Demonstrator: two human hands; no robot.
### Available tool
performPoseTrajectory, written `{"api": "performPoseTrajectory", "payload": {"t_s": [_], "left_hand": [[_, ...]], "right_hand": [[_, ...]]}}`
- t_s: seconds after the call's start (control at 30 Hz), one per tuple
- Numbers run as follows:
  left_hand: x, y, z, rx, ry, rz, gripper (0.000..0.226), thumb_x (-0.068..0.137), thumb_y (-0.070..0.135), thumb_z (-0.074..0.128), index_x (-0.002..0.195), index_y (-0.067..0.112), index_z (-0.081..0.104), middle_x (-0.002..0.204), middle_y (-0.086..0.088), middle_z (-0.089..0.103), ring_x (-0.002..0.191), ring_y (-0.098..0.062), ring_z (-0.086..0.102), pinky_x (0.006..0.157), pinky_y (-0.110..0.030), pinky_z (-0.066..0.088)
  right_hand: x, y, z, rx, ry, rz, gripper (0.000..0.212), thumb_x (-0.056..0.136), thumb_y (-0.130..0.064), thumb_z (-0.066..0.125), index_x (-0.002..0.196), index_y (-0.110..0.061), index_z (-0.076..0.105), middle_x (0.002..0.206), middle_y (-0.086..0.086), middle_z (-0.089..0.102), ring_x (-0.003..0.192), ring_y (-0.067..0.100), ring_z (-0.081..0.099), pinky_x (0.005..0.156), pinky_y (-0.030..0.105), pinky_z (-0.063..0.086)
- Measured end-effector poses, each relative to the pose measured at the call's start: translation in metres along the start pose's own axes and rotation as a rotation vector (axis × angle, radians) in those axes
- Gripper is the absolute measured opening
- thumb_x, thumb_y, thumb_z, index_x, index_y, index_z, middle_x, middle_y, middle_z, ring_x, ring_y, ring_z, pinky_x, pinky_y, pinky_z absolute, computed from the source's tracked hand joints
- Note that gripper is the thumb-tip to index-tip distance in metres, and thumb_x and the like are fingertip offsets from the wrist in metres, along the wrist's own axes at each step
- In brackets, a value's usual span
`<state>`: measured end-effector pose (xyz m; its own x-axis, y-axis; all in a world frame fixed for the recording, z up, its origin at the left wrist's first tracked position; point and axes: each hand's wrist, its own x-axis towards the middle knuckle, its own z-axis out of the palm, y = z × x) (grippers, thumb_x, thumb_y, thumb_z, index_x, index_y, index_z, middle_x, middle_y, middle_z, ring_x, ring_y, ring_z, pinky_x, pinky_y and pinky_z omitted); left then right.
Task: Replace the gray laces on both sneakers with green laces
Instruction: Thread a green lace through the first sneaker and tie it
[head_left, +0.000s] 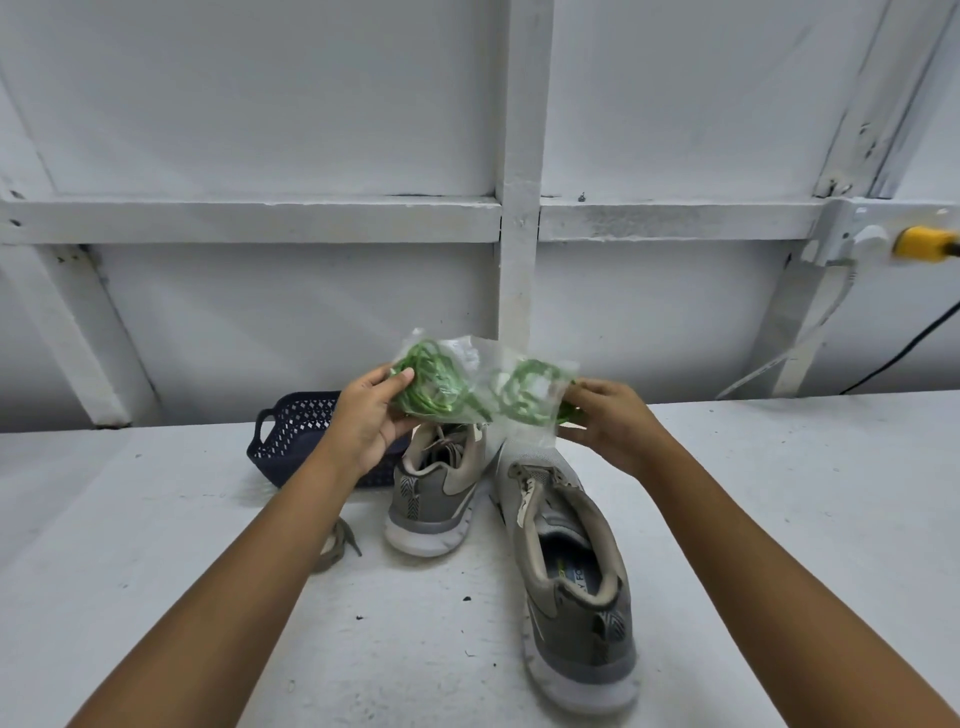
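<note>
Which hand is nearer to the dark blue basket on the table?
Left. The left hand grips the plastic bag of green laces just over the right side of the dark blue basket; the right hand pinches the bag's other end, farther right, above a gray sneaker.

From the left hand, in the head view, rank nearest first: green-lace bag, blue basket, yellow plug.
1. Clear plastic bag of green laces: in the left hand's grip.
2. Dark blue plastic lattice basket: just behind, leftward.
3. Yellow plug: far off, upper right.
</note>
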<state>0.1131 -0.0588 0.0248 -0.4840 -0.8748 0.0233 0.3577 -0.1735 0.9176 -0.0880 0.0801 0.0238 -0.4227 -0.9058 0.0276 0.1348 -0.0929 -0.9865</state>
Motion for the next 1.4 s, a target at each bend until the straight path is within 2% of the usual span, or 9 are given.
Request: {"api": "performPoseTrajectory", "payload": {"t_s": [0.23, 0.4, 0.57, 0.7, 0.87, 0.97, 1.1, 1.27, 1.4], "left_hand": [[0.001, 0.003, -0.016, -0.101, 0.06, 0.011, 0.014, 0.096, 0.003, 0.044, 0.089, 0.009, 0.055, 0.086, -0.013, 0.068, 0.088, -0.028, 0.063, 0.054, -0.037, 0.058], [0.003, 0.007, -0.023, -0.146, 0.087, 0.043, 0.015, 0.096, 0.004, 0.044, 0.088, 0.011, 0.055, 0.082, -0.009, 0.071, 0.089, -0.026, 0.063, 0.059, -0.038, 0.059], [0.0, 0.01, -0.025, -0.157, 0.06, 0.07, 0.016, 0.096, 0.005, 0.043, 0.089, 0.013, 0.055, 0.097, -0.012, 0.063, 0.092, -0.024, 0.062, 0.06, -0.036, 0.059], [-0.002, 0.009, -0.022, -0.166, 0.006, 0.073, 0.018, 0.095, 0.006, 0.043, 0.086, 0.014, 0.056, 0.092, -0.01, 0.065, 0.089, -0.023, 0.064, 0.061, -0.034, 0.059], [-0.004, 0.009, -0.021, -0.167, -0.016, 0.094, 0.016, 0.095, 0.006, 0.043, 0.088, 0.014, 0.055, 0.093, -0.01, 0.065, 0.089, -0.022, 0.065, 0.064, -0.036, 0.059], [-0.005, 0.013, -0.026, -0.172, 0.002, 0.112, 0.016, 0.096, 0.006, 0.043, 0.089, 0.015, 0.054, 0.096, -0.01, 0.063, 0.09, -0.023, 0.063, 0.068, -0.036, 0.059], [-0.006, 0.016, -0.032, -0.185, 0.005, 0.125, 0.016, 0.095, 0.007, 0.043, 0.089, 0.016, 0.055, 0.093, -0.008, 0.064, 0.088, -0.021, 0.064, 0.07, -0.036, 0.058], [-0.009, 0.017, -0.031, -0.234, -0.019, 0.13, 0.017, 0.095, 0.008, 0.043, 0.086, 0.016, 0.055, 0.079, -0.002, 0.071, 0.078, -0.017, 0.069, 0.062, -0.032, 0.059], [-0.011, 0.018, -0.026, -0.232, -0.051, 0.135, 0.017, 0.095, 0.008, 0.043, 0.086, 0.016, 0.055, 0.081, -0.003, 0.07, 0.078, -0.017, 0.069, 0.06, -0.031, 0.058]], "right_hand": [[0.001, 0.0, -0.017, 0.3, 0.102, 0.023, 0.016, 0.098, -0.002, 0.042, 0.095, 0.0, 0.057, 0.069, 0.006, 0.071, 0.065, 0.018, 0.07, 0.063, 0.035, 0.06], [-0.006, 0.006, -0.02, -0.157, 0.065, 0.134, 0.021, 0.094, 0.005, 0.044, 0.101, -0.006, 0.061, 0.071, 0.007, 0.059, 0.06, 0.014, 0.06, 0.052, 0.026, 0.055], [-0.011, 0.005, -0.013, -0.843, -0.056, 0.194, 0.041, 0.089, -0.001, 0.045, 0.12, -0.022, 0.061, 0.1, 0.001, 0.065, 0.083, 0.012, 0.058, 0.073, 0.02, 0.048], [-0.009, -0.001, 0.008, -0.727, -0.092, -0.017, 0.043, 0.093, -0.012, 0.048, 0.135, -0.021, 0.052, 0.138, -0.003, 0.051, 0.129, 0.014, 0.045, 0.104, 0.025, 0.034], [-0.01, 0.0, 0.02, -0.556, -0.205, -0.043, 0.038, 0.091, -0.03, 0.059, 0.126, -0.019, 0.049, 0.093, 0.001, 0.073, 0.098, 0.004, 0.065, 0.092, 0.022, 0.043], [-0.007, 0.006, 0.016, -0.484, -0.051, -0.053, 0.02, 0.093, -0.019, 0.058, 0.111, -0.014, 0.066, 0.062, 0.002, 0.055, 0.058, 0.006, 0.053, 0.063, 0.016, 0.041], [0.0, 0.017, 0.0, -0.59, 0.175, 0.121, 0.022, 0.092, -0.015, 0.057, 0.103, -0.003, 0.071, 0.06, 0.003, 0.044, 0.055, 0.015, 0.042, 0.06, 0.027, 0.039], [-0.004, 0.02, 0.006, -0.909, 0.202, 0.205, 0.042, 0.09, -0.007, 0.043, 0.13, -0.001, 0.054, 0.112, 0.018, 0.061, 0.101, 0.028, 0.055, 0.079, 0.026, 0.042], [-0.007, 0.007, 0.024, -0.599, 0.135, -0.056, 0.047, 0.097, -0.019, 0.046, 0.143, -0.017, 0.041, 0.145, -0.003, 0.043, 0.134, 0.013, 0.038, 0.108, 0.023, 0.026]]}}
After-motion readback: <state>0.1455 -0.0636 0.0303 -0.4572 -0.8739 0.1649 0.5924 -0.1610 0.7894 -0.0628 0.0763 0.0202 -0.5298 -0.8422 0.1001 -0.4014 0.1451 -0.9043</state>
